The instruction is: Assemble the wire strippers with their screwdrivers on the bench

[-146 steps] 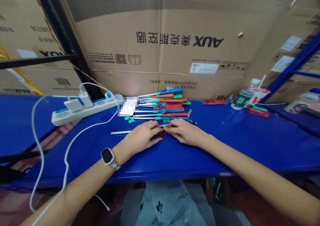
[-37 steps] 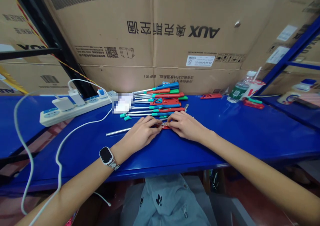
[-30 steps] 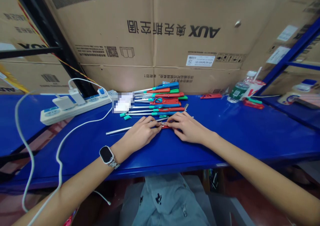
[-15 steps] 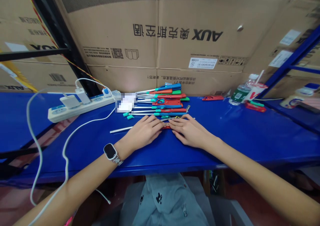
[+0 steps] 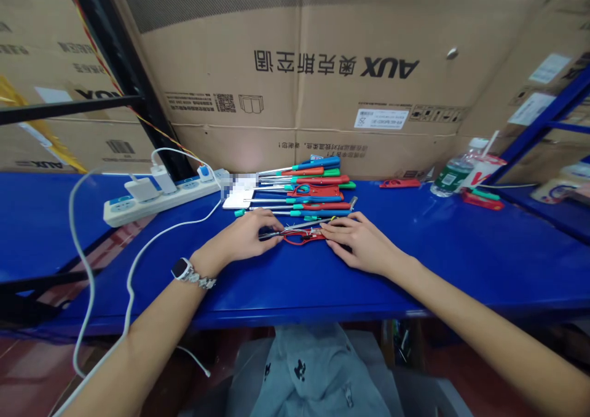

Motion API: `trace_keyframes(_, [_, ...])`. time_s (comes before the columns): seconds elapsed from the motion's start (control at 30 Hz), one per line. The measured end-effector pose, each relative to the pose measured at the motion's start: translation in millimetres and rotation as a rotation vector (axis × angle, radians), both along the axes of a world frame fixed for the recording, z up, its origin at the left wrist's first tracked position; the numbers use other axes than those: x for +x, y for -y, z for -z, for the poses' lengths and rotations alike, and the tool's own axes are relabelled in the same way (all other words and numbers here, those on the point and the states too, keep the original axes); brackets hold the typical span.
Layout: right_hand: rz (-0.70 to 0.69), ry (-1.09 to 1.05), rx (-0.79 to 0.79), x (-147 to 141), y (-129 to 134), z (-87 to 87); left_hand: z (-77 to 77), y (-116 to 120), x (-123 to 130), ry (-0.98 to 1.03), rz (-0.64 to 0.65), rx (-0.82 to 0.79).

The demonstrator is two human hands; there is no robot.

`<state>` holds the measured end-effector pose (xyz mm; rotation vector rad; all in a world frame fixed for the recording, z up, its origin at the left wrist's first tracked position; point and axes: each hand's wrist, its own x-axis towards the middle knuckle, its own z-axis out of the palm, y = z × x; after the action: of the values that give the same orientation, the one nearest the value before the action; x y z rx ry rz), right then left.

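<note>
An opened red stick lighter [image 5: 302, 237] lies on the blue table, thin wires and small parts showing in its handle shell. My left hand [image 5: 251, 236] is closed at the lighter's left end, thumb and fingers pinching around the metal tube. At the other end, my right hand [image 5: 362, 242] has its fingertips pressed on the red shell, which they partly cover. A thin metal strip [image 5: 306, 224] lies just behind the lighter, between the hands. Behind that, several stick lighters [image 5: 318, 207] with blue, red and green handles lie in a row, metal tubes pointing left.
A white power strip [image 5: 173, 200] with plugs and loose cables sits at the left. To the right are a red handle shell [image 5: 400, 183], a water bottle [image 5: 449, 174], a drink cup [image 5: 483, 168] and red and green parts [image 5: 482, 199]. A large cardboard box [image 5: 295, 116] stands behind.
My left hand has shifted left along the lighter, uncovering the wires and red shell between the hands. My right hand stays at the right end. The whole view has shifted slightly.
</note>
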<state>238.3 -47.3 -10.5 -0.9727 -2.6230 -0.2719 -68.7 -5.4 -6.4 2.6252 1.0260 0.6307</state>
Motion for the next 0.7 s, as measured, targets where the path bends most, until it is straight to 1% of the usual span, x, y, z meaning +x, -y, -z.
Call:
trace_keyframes(0.13, [0.03,-0.052,0.009,-10,-2,-7.2,0.3,1,7,-0.042,0.022,0.015])
trace_keyframes(0.27, [0.041,-0.078,-0.014,-29,-14,-12.4,1.4,0,9,-0.085,0.043,0.07])
trace_keyframes(0.33, [0.031,-0.092,-0.06,-40,-23,-12.5,1.6,1,10,-0.121,0.05,0.121])
trace_keyframes(0.43, [-0.003,-0.107,-0.178,-52,-35,-10.5,0.8,3,12,-0.19,0.063,0.217])
trace_keyframes(0.53, [-0.03,-0.112,-0.252,-56,-41,-7.6,-0.4,5,15,-0.246,0.064,0.302])
trace_keyframes(0.7, [-0.068,-0.085,-0.246,-54,-39,-6.4,-0.6,7,19,-0.234,0.061,0.342])
